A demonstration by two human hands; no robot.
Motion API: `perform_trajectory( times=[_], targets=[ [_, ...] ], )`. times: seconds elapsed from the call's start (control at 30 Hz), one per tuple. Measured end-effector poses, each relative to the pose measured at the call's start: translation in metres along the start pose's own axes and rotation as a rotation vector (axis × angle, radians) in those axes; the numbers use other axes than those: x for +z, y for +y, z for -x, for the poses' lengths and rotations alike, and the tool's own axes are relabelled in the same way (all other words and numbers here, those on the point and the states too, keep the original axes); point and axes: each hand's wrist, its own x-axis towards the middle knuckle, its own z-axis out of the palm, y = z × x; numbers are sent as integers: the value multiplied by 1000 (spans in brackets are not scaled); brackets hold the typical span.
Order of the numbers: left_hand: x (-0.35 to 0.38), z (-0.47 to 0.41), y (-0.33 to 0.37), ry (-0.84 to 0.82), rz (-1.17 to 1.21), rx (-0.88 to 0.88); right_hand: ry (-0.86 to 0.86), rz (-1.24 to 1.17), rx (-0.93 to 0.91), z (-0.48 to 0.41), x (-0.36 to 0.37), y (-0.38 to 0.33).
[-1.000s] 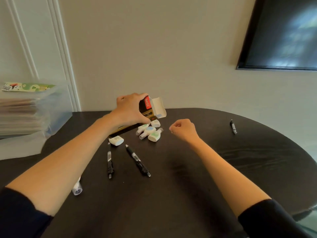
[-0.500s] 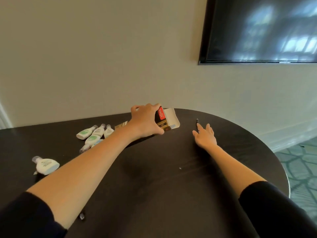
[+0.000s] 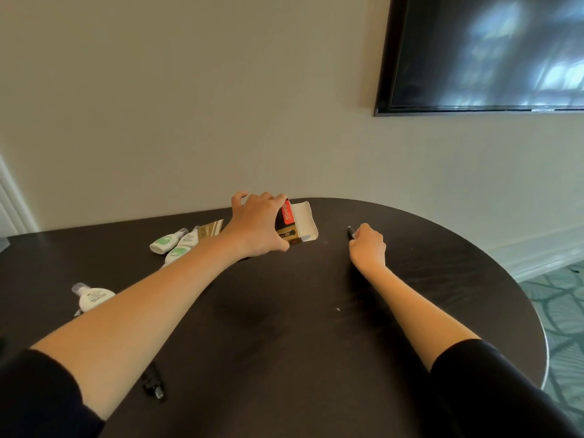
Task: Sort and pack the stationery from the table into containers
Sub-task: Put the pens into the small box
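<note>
- gathering the stray pen looks like the step in hand: the right hand, over on the right of the dark round table, has its fingers curled round a black pen, with only one short end poking out past the knuckles. whether the pen is off the table yet i can't tell.
- the left hand grips the red, black and gold carton from above, near the table's far edge.
- the carton's long axis runs across the table, left to right. its gold tail shows left of the wrist, and the open mouth, white flap out, faces right toward the pen hand. bare table lies between them.
- the pen's showing end points away from the person, toward the wall and a shade left. the rest is hidden in the fist, so i'd only guess it lies near-to-far, crosswise to the carton.
- next, i reckon, the pen wants lifting, swinging round to match the carton's length, and sliding in end first through the mouth.
- left to sort: white correction tapes just left of the carton, a lone tape nearer the person, and a second pen by the left forearm.
</note>
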Motion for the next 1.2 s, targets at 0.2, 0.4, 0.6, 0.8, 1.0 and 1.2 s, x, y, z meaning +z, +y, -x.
perform_trajectory(
  times=[0.2, 0.4, 0.6, 0.8, 1.0, 1.2],
  targets=[
    [-26, 28, -18, 42, 3, -45, 11, -860, 97, 43, -22, -47],
    [-63, 89, -73, 117, -38, -201, -229, -1398, 39, 104, -34, -109],
    [-84, 158, -133, 107, -51, -364, -391, -1414, -54, 149, -18, -161],
    [-86, 213, -174, 51, 13, -403, -534, -1265, -145, 201, 19, -215],
    [-78, 234, -192, 53, 94, -362, -588, -1199, -226, 228, 42, -244],
    [-67, 239, -204, 23, 54, -352, -667, -895, -511, 240, 60, -252]
  ],
)
